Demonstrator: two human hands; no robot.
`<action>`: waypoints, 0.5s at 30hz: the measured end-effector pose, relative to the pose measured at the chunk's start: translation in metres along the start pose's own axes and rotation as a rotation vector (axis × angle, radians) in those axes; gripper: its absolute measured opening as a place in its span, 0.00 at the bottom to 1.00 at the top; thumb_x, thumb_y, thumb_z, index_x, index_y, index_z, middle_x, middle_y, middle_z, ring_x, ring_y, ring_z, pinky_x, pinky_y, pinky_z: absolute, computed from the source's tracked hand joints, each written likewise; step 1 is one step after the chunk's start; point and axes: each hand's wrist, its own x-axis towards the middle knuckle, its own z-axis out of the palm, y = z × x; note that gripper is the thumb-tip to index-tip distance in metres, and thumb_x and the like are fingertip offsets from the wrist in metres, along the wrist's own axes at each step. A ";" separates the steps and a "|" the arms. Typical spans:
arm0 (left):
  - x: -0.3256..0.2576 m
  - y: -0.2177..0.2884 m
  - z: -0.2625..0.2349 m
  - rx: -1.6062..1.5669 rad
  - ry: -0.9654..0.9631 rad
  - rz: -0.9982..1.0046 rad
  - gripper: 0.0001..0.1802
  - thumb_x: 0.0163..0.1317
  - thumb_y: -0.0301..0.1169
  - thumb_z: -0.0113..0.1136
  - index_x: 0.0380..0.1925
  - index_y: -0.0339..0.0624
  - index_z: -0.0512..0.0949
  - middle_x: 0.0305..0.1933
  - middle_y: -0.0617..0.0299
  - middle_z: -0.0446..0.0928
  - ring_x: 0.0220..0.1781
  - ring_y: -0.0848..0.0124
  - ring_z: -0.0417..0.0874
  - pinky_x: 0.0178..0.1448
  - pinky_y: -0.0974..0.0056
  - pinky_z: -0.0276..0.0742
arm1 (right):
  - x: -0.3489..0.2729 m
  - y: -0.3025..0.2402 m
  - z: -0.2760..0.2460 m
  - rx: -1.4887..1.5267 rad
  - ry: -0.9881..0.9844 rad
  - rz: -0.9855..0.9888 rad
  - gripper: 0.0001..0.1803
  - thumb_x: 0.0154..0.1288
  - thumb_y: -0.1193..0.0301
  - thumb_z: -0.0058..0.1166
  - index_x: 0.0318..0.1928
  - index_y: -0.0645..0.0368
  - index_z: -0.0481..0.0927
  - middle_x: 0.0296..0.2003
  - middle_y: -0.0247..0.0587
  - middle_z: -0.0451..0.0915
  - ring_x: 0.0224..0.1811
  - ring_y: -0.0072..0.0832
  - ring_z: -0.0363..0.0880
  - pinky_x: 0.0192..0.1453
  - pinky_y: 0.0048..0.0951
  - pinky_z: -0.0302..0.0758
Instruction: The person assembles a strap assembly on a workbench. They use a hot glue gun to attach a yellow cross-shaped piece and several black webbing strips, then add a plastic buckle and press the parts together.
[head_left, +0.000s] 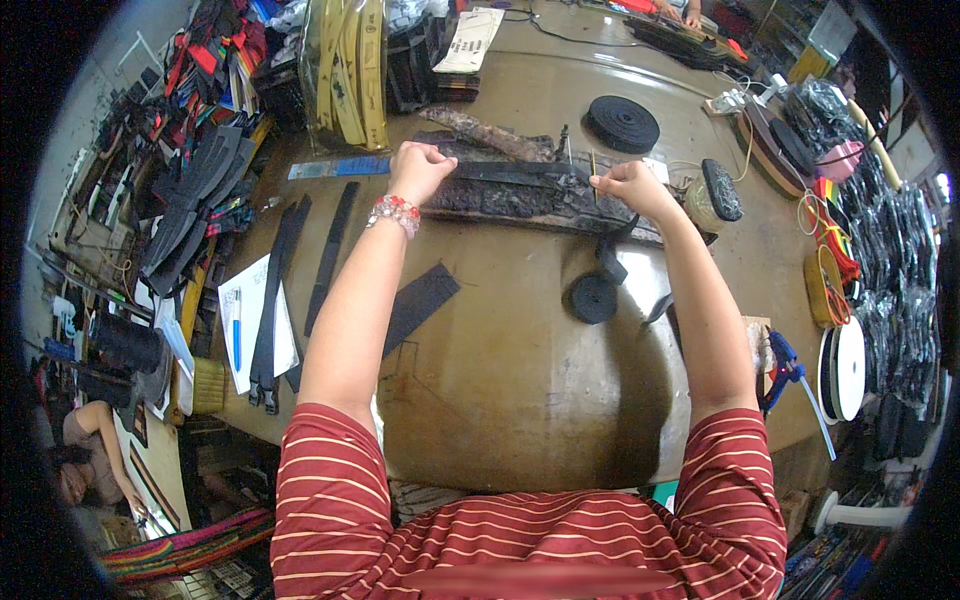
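We see the left hand (418, 170) closed in a fist on one end of a black strap (510, 172), which lies stretched across a charred board (520, 200) at the far side of the worktop (500, 330). The right hand (628, 186) pinches a thin stick (593, 165) upright at the strap's other end (a small black roll (594, 298) sits just below).

On the table (520, 340) a strap (520, 172) lies across a board (520, 200) — a webbing roll (622, 122) behind it, a smaller roll (594, 297) in front. Loose strips (330, 250) lie to the left beside a paper sheet (245, 310) — a tape reel (846, 366) sits at the right edge.
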 end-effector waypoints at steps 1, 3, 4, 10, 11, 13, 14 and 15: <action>0.000 0.001 -0.001 -0.016 -0.007 0.006 0.16 0.48 0.40 0.72 0.21 0.36 0.83 0.46 0.49 0.80 0.52 0.59 0.78 0.59 0.59 0.71 | 0.000 0.002 0.001 0.005 0.014 -0.045 0.22 0.58 0.53 0.63 0.26 0.63 0.84 0.22 0.38 0.79 0.27 0.24 0.75 0.38 0.30 0.71; 0.000 0.002 -0.002 -0.013 0.002 0.020 0.16 0.48 0.39 0.72 0.21 0.35 0.83 0.46 0.49 0.80 0.52 0.58 0.79 0.59 0.59 0.71 | 0.002 0.005 0.003 0.014 0.035 -0.119 0.22 0.60 0.53 0.61 0.24 0.61 0.83 0.18 0.34 0.75 0.23 0.22 0.69 0.31 0.29 0.66; 0.000 0.002 -0.003 -0.012 0.018 0.033 0.16 0.48 0.39 0.72 0.20 0.35 0.83 0.46 0.48 0.80 0.51 0.58 0.79 0.58 0.59 0.71 | 0.002 0.006 0.003 0.021 0.041 -0.121 0.22 0.60 0.53 0.61 0.24 0.61 0.83 0.19 0.35 0.76 0.24 0.23 0.70 0.32 0.29 0.67; 0.001 -0.002 -0.001 -0.027 0.009 0.035 0.17 0.48 0.39 0.72 0.21 0.34 0.83 0.46 0.47 0.80 0.50 0.58 0.80 0.57 0.59 0.72 | 0.004 0.009 0.005 0.012 0.038 -0.113 0.22 0.60 0.54 0.61 0.24 0.62 0.83 0.20 0.37 0.78 0.26 0.25 0.72 0.35 0.30 0.69; 0.002 -0.002 0.000 -0.036 0.007 0.026 0.16 0.48 0.39 0.72 0.21 0.34 0.83 0.47 0.47 0.80 0.50 0.58 0.80 0.57 0.59 0.72 | 0.003 0.008 0.005 0.007 0.039 -0.109 0.22 0.60 0.53 0.61 0.25 0.62 0.83 0.20 0.37 0.78 0.26 0.25 0.73 0.35 0.30 0.69; 0.003 -0.002 -0.001 -0.054 0.000 0.008 0.16 0.48 0.39 0.72 0.22 0.35 0.83 0.47 0.47 0.80 0.50 0.58 0.80 0.57 0.59 0.72 | 0.002 0.007 0.005 -0.007 0.044 -0.094 0.22 0.60 0.53 0.61 0.25 0.62 0.83 0.21 0.38 0.79 0.27 0.25 0.74 0.36 0.30 0.70; 0.003 -0.002 -0.001 -0.054 -0.014 0.003 0.16 0.48 0.39 0.72 0.22 0.35 0.84 0.47 0.47 0.80 0.50 0.59 0.80 0.57 0.59 0.72 | 0.001 0.006 0.005 -0.017 0.048 -0.082 0.22 0.60 0.53 0.61 0.25 0.63 0.83 0.21 0.38 0.79 0.27 0.25 0.75 0.37 0.30 0.71; 0.003 -0.002 -0.002 -0.053 -0.028 -0.002 0.16 0.48 0.39 0.72 0.22 0.35 0.84 0.47 0.47 0.81 0.50 0.59 0.80 0.57 0.59 0.72 | 0.000 0.005 0.005 -0.013 0.044 -0.088 0.22 0.60 0.53 0.62 0.25 0.63 0.83 0.22 0.39 0.79 0.28 0.25 0.75 0.38 0.30 0.71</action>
